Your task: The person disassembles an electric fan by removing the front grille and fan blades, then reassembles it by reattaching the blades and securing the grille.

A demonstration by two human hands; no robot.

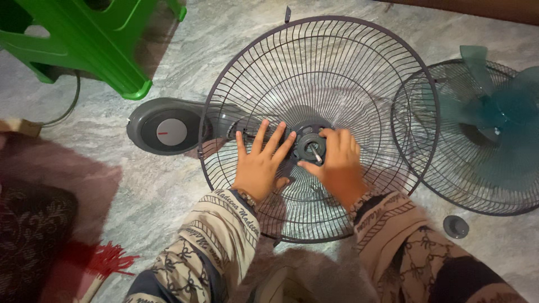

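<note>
Two hands rest on the rear fan guard [314, 73], a round dark wire grille lying flat on the marble floor [168, 185]. The left hand [259, 163] is spread wide, fingers fanned and pressed on the wires, just left of the hub. The right hand [337, 160] sits on the other side, its fingers curled narrow around the grey locking nut [310, 145] at the centre, where the bare motor shaft [316, 154] pokes up; it appears to pinch the nut's rim. Beyond the left fingertips lies the fan's grey motor housing and base [168, 130], joined to the guard from below. Well out past the right hand lie the front guard [426, 163] and the teal blade [494, 106], and nearer the right sleeve a small dark cap [455, 226]. By my reading, the nut on the guard is being turned; a clean turn calls for the left palm bracing the grille while the right fingers twist around the shaft
</note>
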